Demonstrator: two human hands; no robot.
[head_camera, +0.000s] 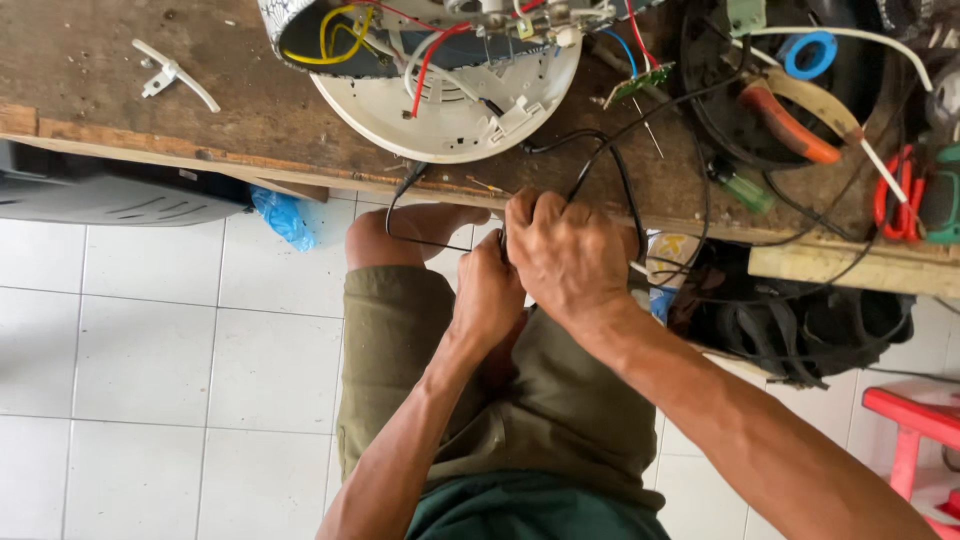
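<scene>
Far left on the wooden table (120, 110): a small white plastic clip (172, 72), lying loose, well apart from the work. Below the table edge, a dark grey casing (110, 195) and a scrap of blue plastic (283, 217) on the white tiled floor (150, 380).

Centre, on the table: an opened round white appliance (440, 100), lid off, insides bared, with yellow wires (335, 35) and red wires (432, 55) trailing out. So already taken apart; not put back together.

Just near of it, at the table edge: the left hand (487, 290) closed tight, fingers pinched on the thin black wire (600, 165), which loops from the appliance down past the edge. Touching it on the right, the right hand (568, 250), fingers curled shut over the same wire; whether a tool sits inside the fist cannot be told. Both hands held over the lap, above olive shorts (400, 340). Work on the wire apparently under way, its end hidden by the hands, nothing yet joined back to the appliance as far as visible.

Right: a small green circuit board (640, 82), a roll of blue tape (808, 53), pliers with orange handles (790, 125), a green-handled screwdriver (745, 188), red-handled cutters (893, 195). Under the table, a tangle of black cables (790, 320); far right, a red stool (915, 420).
</scene>
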